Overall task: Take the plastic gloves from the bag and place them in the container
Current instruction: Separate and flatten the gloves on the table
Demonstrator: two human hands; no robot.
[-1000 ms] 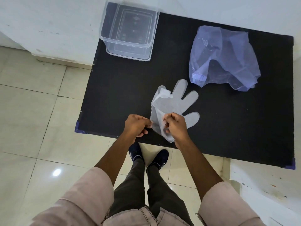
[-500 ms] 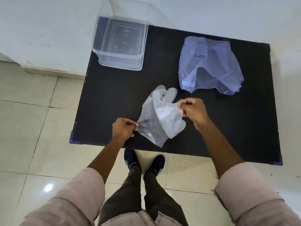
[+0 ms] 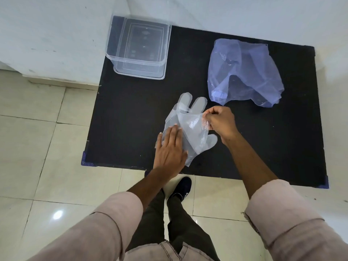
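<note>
Clear plastic gloves (image 3: 192,127) lie folded over on the black table (image 3: 244,140) near its front edge. My left hand (image 3: 169,149) rests flat on their left part, fingers spread. My right hand (image 3: 219,120) pinches a glove's edge between thumb and fingers and holds it lifted and folded across. The clear container (image 3: 138,48) stands at the table's far left corner with nothing visible in it. The bluish plastic bag (image 3: 243,72) lies crumpled at the far right.
A white wall runs behind and to the left of the table. A tiled floor (image 3: 37,147) lies below the front edge, with my feet (image 3: 180,187) close to it. Blue caps cover the table's front corners.
My left hand let go of the glove edge and now presses flat on the gloves. My right hand keeps its pinch, holding the glove folded over.
</note>
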